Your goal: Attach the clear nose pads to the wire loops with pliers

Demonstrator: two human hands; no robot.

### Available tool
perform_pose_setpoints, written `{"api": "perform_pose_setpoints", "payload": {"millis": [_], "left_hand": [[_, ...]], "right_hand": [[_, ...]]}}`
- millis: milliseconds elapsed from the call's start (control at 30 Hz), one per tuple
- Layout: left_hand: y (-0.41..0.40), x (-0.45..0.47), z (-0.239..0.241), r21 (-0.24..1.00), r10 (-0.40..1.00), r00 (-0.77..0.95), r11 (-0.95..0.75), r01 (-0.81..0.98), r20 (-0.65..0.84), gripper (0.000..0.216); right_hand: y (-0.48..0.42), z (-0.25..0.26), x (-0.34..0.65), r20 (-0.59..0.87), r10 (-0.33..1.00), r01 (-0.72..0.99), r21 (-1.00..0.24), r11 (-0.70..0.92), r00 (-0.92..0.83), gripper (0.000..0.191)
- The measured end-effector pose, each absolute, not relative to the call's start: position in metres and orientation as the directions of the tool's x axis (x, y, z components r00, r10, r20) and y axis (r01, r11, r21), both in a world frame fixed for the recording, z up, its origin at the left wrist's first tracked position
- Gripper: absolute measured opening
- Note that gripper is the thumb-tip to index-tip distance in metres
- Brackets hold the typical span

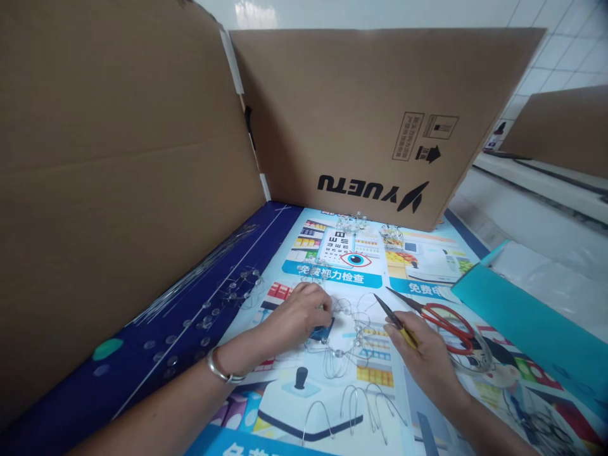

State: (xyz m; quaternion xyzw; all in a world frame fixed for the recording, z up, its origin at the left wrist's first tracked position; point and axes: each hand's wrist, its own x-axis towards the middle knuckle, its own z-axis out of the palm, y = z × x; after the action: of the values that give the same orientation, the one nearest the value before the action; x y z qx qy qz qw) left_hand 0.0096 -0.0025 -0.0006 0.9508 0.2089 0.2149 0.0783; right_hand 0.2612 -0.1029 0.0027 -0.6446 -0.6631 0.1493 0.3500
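Note:
A ring of looped silver wire with clear beads (338, 353) lies on the printed sheet in front of me. At its upper left edge, my left hand (306, 310) is closed with fingers pinched on the wire ring; the fingertips are partly hidden. My right hand (420, 354) grips a pair of pliers with yellow handles (403, 329), their dark tips pointing up and left, apart from the ring. Just beyond that hand lie scissors with red handles (449, 326). Several bent U-shaped wires (354, 405) rest nearer to me.
Cardboard panels (332, 114) stand at the back and left. Loose clear beads (171, 361) and a green disc (107, 349) lie on the blue strip. More beaded wire pieces (351, 223) sit at the back. A teal box (536, 329) and a dark wire tangle (541, 424) are at right.

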Motion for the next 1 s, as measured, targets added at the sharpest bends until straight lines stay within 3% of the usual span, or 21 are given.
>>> {"api": "perform_pose_setpoints", "payload": {"millis": [400,600,833,1000], "left_hand": [[-0.008,0.01,0.015,0.359,0.623,0.658,-0.782,0.51,0.423,0.026],[-0.011,0.004,0.034,0.469,0.768,0.603,-0.622,0.627,0.214,0.016],[-0.005,-0.008,0.038,0.507,0.72,0.693,-0.587,0.631,-0.03,0.02],[-0.005,-0.009,0.041,0.529,0.7,0.705,-0.558,0.64,-0.115,0.022]], "right_hand": [[-0.103,0.001,0.264,0.291,0.954,0.779,-0.612,0.133,0.066,0.022],[-0.102,0.002,0.263,0.274,0.959,0.789,-0.603,0.118,0.066,0.021],[-0.102,0.004,0.262,0.291,0.955,0.799,-0.587,0.128,0.061,0.022],[-0.103,0.003,0.264,0.31,0.949,0.81,-0.569,0.139,0.056,0.022]]}}
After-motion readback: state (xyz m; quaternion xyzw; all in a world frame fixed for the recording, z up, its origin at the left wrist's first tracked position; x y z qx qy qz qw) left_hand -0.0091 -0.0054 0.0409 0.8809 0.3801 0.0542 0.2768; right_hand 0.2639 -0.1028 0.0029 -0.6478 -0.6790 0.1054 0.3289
